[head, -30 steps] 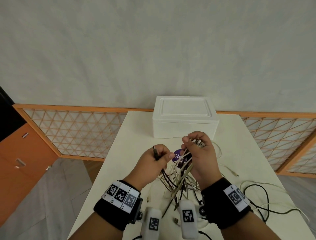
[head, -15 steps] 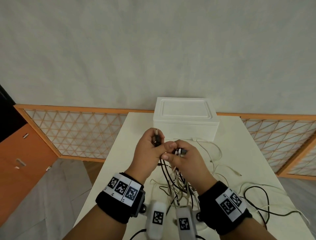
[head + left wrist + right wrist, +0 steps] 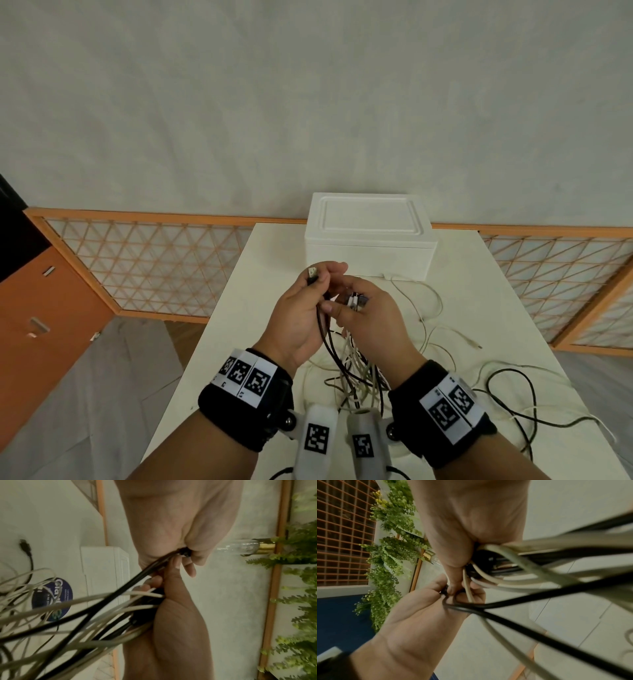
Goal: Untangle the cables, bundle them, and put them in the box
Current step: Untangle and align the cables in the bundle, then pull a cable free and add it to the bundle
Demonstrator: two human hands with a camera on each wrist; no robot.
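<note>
Above the table middle, my left hand [image 3: 318, 279] pinches the plug end of a black cable [image 3: 323, 334], plug tip up. It touches my right hand [image 3: 346, 305], which grips a bunch of black and white cable ends [image 3: 357, 301]. The tangled cables [image 3: 358, 377] hang from both hands to the table. In the left wrist view my left hand [image 3: 184, 555] pinches the black cable [image 3: 120, 586] above the right hand's bundle [image 3: 142, 608]. The right wrist view shows my right hand [image 3: 467, 566] closed round several cables [image 3: 505, 580]. The white foam box [image 3: 370, 240] stands behind, lid on.
Loose black and white cables [image 3: 513, 394] sprawl over the right of the white table [image 3: 267, 260]. A purple round disc [image 3: 53, 599] and a black USB plug [image 3: 25, 546] lie under the tangle. A wooden lattice screen [image 3: 154, 267] runs behind the table.
My hands came together from slightly apart. The left hand lifted its black plug higher toward the box, and the right hand dropped lower and shifted left to meet it.
</note>
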